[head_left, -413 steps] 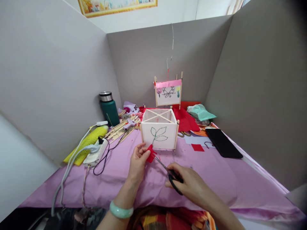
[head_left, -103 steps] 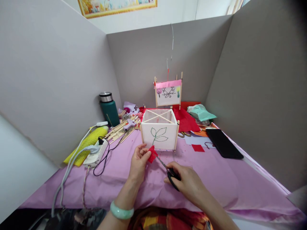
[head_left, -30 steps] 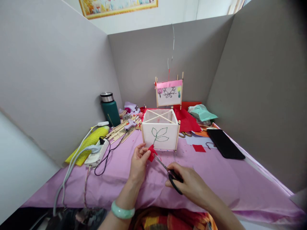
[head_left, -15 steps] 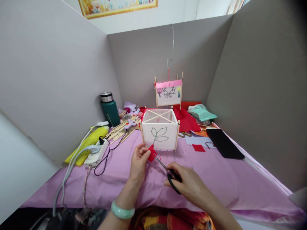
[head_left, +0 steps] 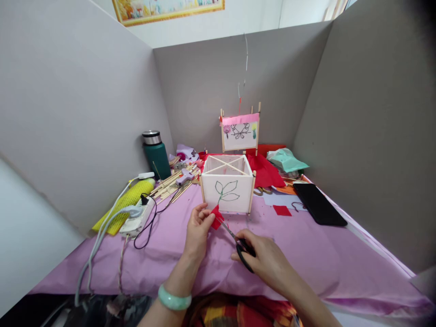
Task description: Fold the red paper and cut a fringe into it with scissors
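Note:
Between the thumb and fingers of my left hand (head_left: 198,225) is a small piece of red cloth (head_left: 216,218). My right hand (head_left: 260,254) grips the black handles of a pair of scissors (head_left: 245,261), whose blades reach into the cloth's lower right edge. A thin red sliver stands out beside the blades. Just behind the cloth stands a white box-shaped lantern (head_left: 227,190) with wooden sticks at its corners, a crossed pair on top and a green leaf drawing in front. A red square of cloth (head_left: 282,210) lies to its right.
A finished-looking lantern (head_left: 240,134) hangs from a wire at the back. Left are a green bottle (head_left: 156,156), wooden sticks (head_left: 170,185), a glue gun (head_left: 185,177) and a power strip (head_left: 138,220) with cables. A black tablet (head_left: 319,204) lies right. Grey panels enclose the table.
My right hand and the scissors have shifted slightly left, with the blades further against the red cloth. A sliver at its edge stands out more. My left hand is nearly still.

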Demonstrator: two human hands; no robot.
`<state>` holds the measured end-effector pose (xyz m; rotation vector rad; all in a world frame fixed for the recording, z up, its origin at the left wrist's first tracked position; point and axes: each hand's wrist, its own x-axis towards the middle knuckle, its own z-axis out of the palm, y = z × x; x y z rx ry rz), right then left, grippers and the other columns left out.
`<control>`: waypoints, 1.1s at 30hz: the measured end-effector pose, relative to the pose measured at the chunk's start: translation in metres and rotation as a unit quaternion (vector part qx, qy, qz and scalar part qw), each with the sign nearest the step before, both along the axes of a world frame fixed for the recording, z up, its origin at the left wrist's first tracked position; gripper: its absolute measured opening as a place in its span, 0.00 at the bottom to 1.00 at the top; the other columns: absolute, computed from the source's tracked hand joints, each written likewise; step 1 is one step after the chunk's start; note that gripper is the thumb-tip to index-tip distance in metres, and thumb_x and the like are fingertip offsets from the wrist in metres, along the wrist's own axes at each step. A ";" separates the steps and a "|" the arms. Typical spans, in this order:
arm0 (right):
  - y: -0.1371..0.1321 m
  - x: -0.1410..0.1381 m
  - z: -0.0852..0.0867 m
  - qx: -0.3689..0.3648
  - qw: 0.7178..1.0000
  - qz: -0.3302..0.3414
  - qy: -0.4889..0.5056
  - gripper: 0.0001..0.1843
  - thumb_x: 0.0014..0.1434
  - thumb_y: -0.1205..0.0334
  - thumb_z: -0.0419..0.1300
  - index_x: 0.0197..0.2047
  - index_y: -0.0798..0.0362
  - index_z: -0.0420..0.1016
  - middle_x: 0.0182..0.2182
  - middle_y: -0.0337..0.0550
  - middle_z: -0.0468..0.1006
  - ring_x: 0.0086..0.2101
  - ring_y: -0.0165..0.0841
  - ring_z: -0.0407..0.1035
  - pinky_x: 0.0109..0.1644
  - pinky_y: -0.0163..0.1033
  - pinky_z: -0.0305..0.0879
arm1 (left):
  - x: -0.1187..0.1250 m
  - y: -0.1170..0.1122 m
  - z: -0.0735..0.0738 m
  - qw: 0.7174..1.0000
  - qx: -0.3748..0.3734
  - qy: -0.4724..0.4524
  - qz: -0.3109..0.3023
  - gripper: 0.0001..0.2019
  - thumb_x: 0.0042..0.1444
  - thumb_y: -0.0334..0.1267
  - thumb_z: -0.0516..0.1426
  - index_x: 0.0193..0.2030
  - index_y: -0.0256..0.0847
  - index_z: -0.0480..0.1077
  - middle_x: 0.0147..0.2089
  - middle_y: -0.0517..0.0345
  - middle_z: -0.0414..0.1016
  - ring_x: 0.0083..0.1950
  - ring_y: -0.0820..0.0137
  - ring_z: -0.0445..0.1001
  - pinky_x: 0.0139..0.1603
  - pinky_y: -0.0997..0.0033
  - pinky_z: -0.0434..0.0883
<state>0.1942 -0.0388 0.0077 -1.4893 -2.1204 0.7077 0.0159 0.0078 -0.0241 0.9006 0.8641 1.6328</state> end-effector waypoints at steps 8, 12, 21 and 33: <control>0.000 0.000 -0.001 0.001 1.000 -0.002 -0.003 0.10 0.54 0.55 0.60 0.39 0.47 0.73 0.30 0.37 0.80 0.31 0.36 0.73 0.34 0.34 0.57 | 0.000 0.000 0.000 1.000 -0.002 -0.003 -0.004 0.20 0.48 0.34 0.63 0.48 0.40 0.63 0.34 0.63 0.72 0.32 0.77 0.72 0.36 0.77 0.67; 0.001 0.000 -0.001 0.009 1.000 -0.002 -0.006 0.10 0.54 0.55 0.60 0.39 0.47 0.74 0.29 0.37 0.80 0.31 0.35 0.73 0.34 0.34 0.57 | 0.000 0.000 0.000 1.000 -0.003 -0.006 -0.003 0.20 0.49 0.34 0.63 0.48 0.40 0.63 0.34 0.63 0.72 0.32 0.77 0.72 0.36 0.77 0.67; 0.002 0.000 -0.003 0.009 1.000 -0.003 -0.010 0.09 0.54 0.56 0.60 0.39 0.48 0.74 0.27 0.37 0.80 0.29 0.34 0.72 0.32 0.33 0.56 | 0.000 0.000 0.002 1.000 -0.011 -0.009 -0.001 0.21 0.47 0.35 0.64 0.47 0.40 0.63 0.34 0.63 0.72 0.32 0.77 0.71 0.35 0.77 0.67; 0.001 0.000 -0.003 0.008 1.000 -0.005 -0.001 0.10 0.53 0.56 0.60 0.39 0.47 0.74 0.28 0.37 0.79 0.30 0.34 0.72 0.32 0.34 0.57 | 0.000 -0.001 0.001 1.000 -0.007 -0.002 -0.011 0.20 0.49 0.34 0.63 0.48 0.40 0.63 0.34 0.63 0.72 0.32 0.78 0.71 0.34 0.78 0.66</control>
